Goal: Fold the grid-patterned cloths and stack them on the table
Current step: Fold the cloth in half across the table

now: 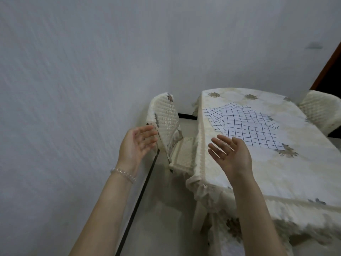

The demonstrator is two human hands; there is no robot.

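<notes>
Folding looks unstarted; the grid cloths (247, 126) lie flat and overlapping on the bench (276, 172); left hand (137, 143) and right hand (230, 154) hover with spread fingers, each grip empty.

A cream tablecloth (258, 174) with brown flowers is covering the table, hanging down past its edge below the right fingers. A chair (167, 124) in a bumpy cream cover is standing just beyond the left fingers, close to the table. Another covered chair (321, 109) is sitting far off past the right fingers. A pale wall (92, 71) is rising behind. A bead bracelet (123, 174) is circling the left wrist.
</notes>
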